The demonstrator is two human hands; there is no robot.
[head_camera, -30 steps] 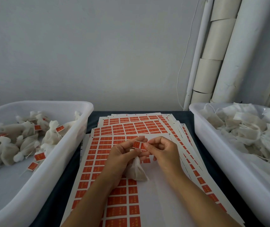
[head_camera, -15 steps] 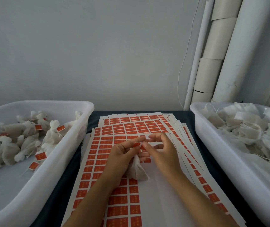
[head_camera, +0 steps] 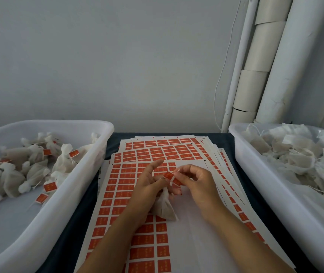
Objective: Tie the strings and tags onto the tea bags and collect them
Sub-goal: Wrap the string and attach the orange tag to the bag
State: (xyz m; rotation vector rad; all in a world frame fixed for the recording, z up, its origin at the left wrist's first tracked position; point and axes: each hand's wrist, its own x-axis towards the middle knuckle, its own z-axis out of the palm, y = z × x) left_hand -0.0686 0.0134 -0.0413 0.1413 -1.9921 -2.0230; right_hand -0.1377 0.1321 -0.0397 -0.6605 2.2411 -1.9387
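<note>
- The left hand (head_camera: pixel 146 189) grips the gathered neck of a white tea bag (head_camera: pixel 164 207), its forefinger pointing straight out away from the person while the other fingers curl round the bag
- The tea bag hangs below and between the two hands, its wide bottom resting on the sheets of orange tags (head_camera: pixel 121 196) that lie under both hands
- The right hand (head_camera: pixel 197 185) sits just beside the left, thumb and forefinger pinching a white string (head_camera: pixel 172 179) at the bag's neck; its other fingers are curled
- An orange tag (head_camera: pixel 168 175) stands at the meeting point of the hands, touching the fingertips of both
- To the left of the left hand, well apart, a white tub (head_camera: pixel 62 213) holds tied tea bags (head_camera: pixel 33 170) with orange tags on them
- To the right of the right hand, well apart, a second white tub (head_camera: pixel 259 184) is heaped with loose white bags (head_camera: pixel 299 158)
- The sheets lie fanned on a dark counter (head_camera: pixel 68 245) between the tubs
- Beyond the right tub, white pipes (head_camera: pixel 275 75) run up the wall
</note>
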